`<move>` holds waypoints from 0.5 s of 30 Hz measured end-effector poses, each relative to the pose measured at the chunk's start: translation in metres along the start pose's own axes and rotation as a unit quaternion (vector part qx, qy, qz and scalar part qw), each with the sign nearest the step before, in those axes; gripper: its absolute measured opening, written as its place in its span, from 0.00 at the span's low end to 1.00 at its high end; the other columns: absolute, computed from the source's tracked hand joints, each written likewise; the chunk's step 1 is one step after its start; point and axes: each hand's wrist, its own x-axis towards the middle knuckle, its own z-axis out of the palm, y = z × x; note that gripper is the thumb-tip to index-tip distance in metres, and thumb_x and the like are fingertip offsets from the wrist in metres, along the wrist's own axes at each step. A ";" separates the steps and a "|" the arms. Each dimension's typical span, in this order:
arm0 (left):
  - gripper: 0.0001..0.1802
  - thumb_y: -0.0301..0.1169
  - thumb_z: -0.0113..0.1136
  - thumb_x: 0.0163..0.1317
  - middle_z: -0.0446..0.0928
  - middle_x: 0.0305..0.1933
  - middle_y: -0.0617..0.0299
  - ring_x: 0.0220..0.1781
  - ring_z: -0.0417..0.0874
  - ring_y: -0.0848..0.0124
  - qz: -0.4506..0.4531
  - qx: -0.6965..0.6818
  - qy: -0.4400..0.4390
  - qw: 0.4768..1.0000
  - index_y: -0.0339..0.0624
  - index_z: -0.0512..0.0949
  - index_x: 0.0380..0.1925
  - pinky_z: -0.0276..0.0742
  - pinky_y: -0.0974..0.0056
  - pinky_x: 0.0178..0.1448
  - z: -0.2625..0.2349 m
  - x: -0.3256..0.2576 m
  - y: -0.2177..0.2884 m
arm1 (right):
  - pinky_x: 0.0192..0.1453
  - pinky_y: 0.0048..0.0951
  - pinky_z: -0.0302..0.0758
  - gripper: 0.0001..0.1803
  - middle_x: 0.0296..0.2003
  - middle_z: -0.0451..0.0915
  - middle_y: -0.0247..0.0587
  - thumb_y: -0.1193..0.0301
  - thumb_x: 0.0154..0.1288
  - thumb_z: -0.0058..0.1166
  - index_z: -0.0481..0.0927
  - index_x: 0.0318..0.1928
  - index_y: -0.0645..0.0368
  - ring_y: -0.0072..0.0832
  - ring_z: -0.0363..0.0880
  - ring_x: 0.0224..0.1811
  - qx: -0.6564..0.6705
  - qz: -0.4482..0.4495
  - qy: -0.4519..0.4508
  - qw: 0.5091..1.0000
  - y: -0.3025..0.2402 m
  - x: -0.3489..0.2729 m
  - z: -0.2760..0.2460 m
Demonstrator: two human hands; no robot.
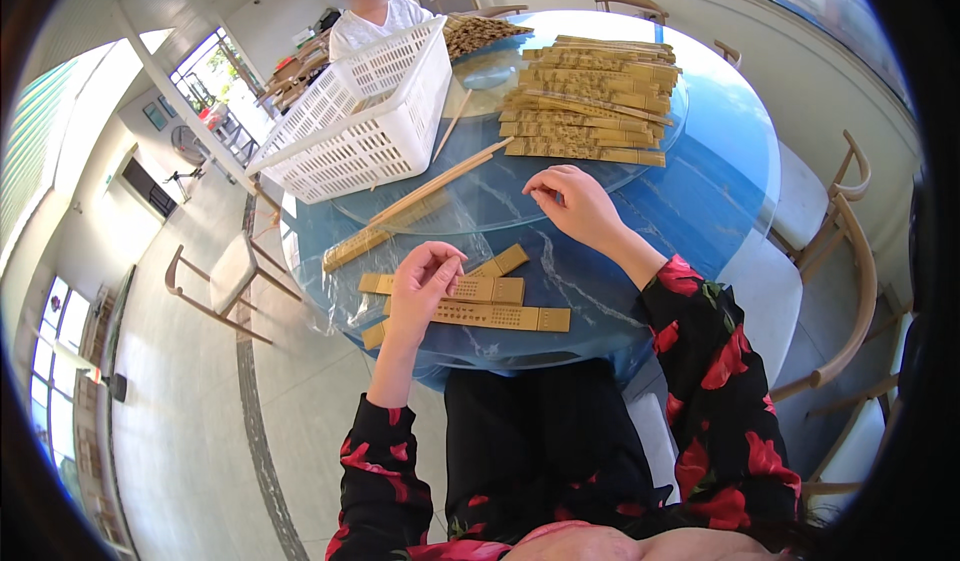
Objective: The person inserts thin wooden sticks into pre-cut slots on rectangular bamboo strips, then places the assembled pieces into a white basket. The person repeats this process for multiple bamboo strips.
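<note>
My left hand (425, 279) hovers over several flat gold paper chopstick sleeves (505, 317) near the table's front edge, its thumb and fingers pressed together. Whatever it may hold is hidden. Farther right, my right hand (578, 207) is raised above the blue tabletop with fingers curled into a pinch; nothing plain shows between them. Beyond my left hand, long pale wooden chopsticks (445, 183) lie slanted across another gold sleeve and clear plastic film. A large stack of gold sleeves (590, 96) lies beyond my right hand.
A white perforated plastic basket (350, 146) stands at the table's far left. Behind it, more sticks or sleeves (485, 33) are heaped, and a person (375, 16) sits across. The round glass turntable (640, 166) tops the table. Wooden chairs (235, 271) stand around.
</note>
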 end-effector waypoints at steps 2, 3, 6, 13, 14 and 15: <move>0.03 0.25 0.60 0.72 0.80 0.36 0.66 0.35 0.79 0.78 0.040 0.163 0.041 0.985 0.39 0.81 0.42 0.73 0.72 0.39 -0.012 0.017 0.008 | 0.50 0.40 0.78 0.07 0.36 0.85 0.41 0.72 0.68 0.55 0.86 0.40 0.57 0.42 0.81 0.46 -0.004 0.001 -0.003 1.000 0.000 0.001 -0.004; 0.04 0.24 0.62 0.70 0.81 0.37 0.65 0.36 0.80 0.77 0.053 0.246 0.071 0.965 0.39 0.83 0.42 0.74 0.72 0.39 -0.021 0.023 0.013 | 0.50 0.40 0.78 0.07 0.36 0.85 0.41 0.72 0.68 0.55 0.86 0.40 0.57 0.42 0.81 0.46 -0.002 -0.002 -0.008 1.000 -0.001 0.003 -0.001; 0.04 0.23 0.63 0.66 0.82 0.36 0.61 0.35 0.81 0.71 0.101 0.431 0.102 0.891 0.38 0.83 0.39 0.76 0.67 0.41 -0.054 0.055 0.028 | 0.50 0.40 0.78 0.07 0.35 0.84 0.41 0.72 0.68 0.56 0.86 0.40 0.57 0.42 0.81 0.46 -0.001 -0.011 0.006 1.000 -0.005 0.003 -0.005; 0.08 0.24 0.69 0.60 0.83 0.41 0.60 0.43 0.83 0.68 0.036 0.472 -0.122 0.873 0.40 0.84 0.40 0.78 0.64 0.46 -0.045 0.044 0.073 | 0.49 0.40 0.78 0.06 0.34 0.83 0.41 0.72 0.67 0.58 0.85 0.40 0.57 0.42 0.81 0.45 0.017 -0.029 -0.007 0.999 -0.002 0.000 -0.001; 0.09 0.25 0.70 0.60 0.83 0.42 0.61 0.45 0.84 0.67 0.030 0.448 -0.161 0.879 0.41 0.85 0.41 0.79 0.63 0.48 -0.033 0.033 0.073 | 0.49 0.40 0.78 0.06 0.34 0.83 0.41 0.71 0.67 0.58 0.85 0.40 0.57 0.42 0.81 0.45 0.013 -0.032 -0.008 0.999 -0.001 -0.002 -0.003; 0.10 0.25 0.71 0.59 0.83 0.43 0.61 0.47 0.84 0.66 0.041 0.449 -0.178 0.874 0.42 0.85 0.41 0.79 0.62 0.51 -0.027 0.020 0.075 | 0.49 0.40 0.78 0.06 0.34 0.83 0.41 0.71 0.67 0.58 0.85 0.40 0.57 0.42 0.81 0.44 0.019 -0.043 -0.010 0.999 -0.004 -0.001 -0.003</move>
